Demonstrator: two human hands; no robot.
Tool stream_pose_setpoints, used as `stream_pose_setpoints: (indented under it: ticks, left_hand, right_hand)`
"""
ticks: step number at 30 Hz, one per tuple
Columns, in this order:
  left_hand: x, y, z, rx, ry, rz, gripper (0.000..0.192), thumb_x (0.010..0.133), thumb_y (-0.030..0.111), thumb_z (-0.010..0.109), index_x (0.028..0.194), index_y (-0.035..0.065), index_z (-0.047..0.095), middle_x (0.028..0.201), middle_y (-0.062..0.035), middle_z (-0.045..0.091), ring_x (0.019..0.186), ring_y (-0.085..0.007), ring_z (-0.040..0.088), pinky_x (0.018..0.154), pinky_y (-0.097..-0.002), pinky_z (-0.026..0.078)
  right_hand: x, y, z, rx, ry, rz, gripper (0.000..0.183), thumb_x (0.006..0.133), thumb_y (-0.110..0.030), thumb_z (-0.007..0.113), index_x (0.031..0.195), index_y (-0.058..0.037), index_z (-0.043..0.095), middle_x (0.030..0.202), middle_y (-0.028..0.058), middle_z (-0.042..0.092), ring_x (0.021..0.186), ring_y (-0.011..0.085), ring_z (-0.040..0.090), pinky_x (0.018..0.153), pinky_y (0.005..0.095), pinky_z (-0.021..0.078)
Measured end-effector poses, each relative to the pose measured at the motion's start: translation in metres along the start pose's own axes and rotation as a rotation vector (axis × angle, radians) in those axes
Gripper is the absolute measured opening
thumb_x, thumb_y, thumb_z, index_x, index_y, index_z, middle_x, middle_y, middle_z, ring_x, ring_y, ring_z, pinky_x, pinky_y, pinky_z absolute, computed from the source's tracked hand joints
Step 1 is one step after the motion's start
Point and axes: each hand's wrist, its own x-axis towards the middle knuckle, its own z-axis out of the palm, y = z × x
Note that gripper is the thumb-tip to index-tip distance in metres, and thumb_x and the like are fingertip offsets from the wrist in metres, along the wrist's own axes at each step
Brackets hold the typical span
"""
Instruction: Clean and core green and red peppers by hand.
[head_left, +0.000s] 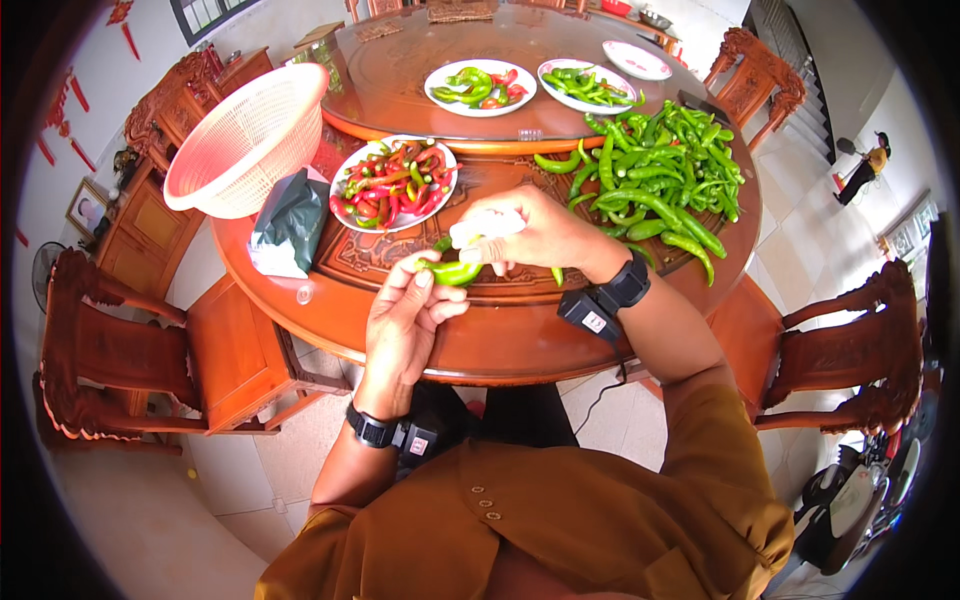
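Between my two hands is a green chili pepper (452, 273), above the near part of a carved wooden table (495, 341). My left hand (411, 311) pinches it at one end between thumb and fingers. A crumpled white tissue or cloth (491, 225) is in my right hand (529, 232), whose thumb and fingertips press at the pepper's other end. A second green tip shows just above the held pepper, partly hidden. Beyond my left hand a white plate (339, 180) holds red and a few green peppers. To the right lies a large heap of green peppers (652, 176).
A pink plastic basket (247, 142) tilts at the left, beside a dark plastic bag (292, 217). On the raised turntable (390, 82) stand a plate of mixed peppers (480, 112), a plate of green peppers (544, 67) and another plate (637, 60). Carved chairs (240, 352) flank the table. A person stands far right.
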Motion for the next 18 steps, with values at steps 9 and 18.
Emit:
stream_pose_setpoints:
  ticks: [9,18]
  left_hand:
    - [0.008,0.000,0.006,-0.095,-0.163,-0.061,0.041,0.099,0.032,0.039,0.124,0.0002,0.044,0.097,-0.0181,0.061,0.078,-0.0223,0.064,0.071,-0.0332,0.056]
    - [0.003,0.002,0.004,-0.068,-0.069,0.026,0.037,0.093,0.002,0.050,0.129,0.0020,0.043,0.109,-0.0156,0.059,0.087,-0.0195,0.063,0.074,-0.0285,0.056]
  right_hand:
    - [-0.007,-0.006,-0.004,-0.258,0.147,-0.076,0.020,0.081,-0.006,0.068,0.101,-0.0011,0.065,0.083,0.0019,0.066,0.058,0.0054,0.056,0.049,0.0194,0.0457]
    - [0.000,-0.004,-0.001,-0.130,0.041,-0.041,0.028,0.082,-0.011,0.069,0.108,-0.0013,0.065,0.090,0.0033,0.066,0.069,0.0074,0.059,0.059,0.0215,0.0492]
